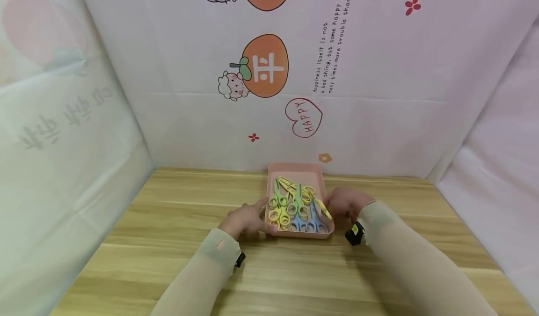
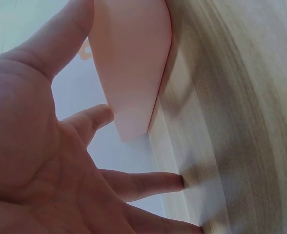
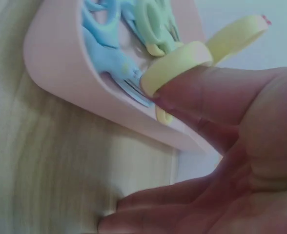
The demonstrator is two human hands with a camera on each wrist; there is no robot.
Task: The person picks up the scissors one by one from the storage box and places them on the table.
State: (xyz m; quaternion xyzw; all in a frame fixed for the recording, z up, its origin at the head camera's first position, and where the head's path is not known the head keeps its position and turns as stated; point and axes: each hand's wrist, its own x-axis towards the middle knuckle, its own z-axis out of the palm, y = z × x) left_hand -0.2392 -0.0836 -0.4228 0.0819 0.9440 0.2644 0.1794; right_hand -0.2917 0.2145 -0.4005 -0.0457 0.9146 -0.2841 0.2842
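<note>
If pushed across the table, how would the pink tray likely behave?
The pink tray would probably slide rather than tip, being low and flat on the table. Its thin walls stand upright, so it seems fairly stiff. The scissors piled loosely inside would likely shift.

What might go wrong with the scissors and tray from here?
Two risks. Scissors lie crowded and overlapping in the pink tray, so the yellow scissors in the right hand might snag the blue scissors nearby. Also, the left hand rests at its left side with outstretched fingers, so a tug could perhaps shift the tray.
</note>
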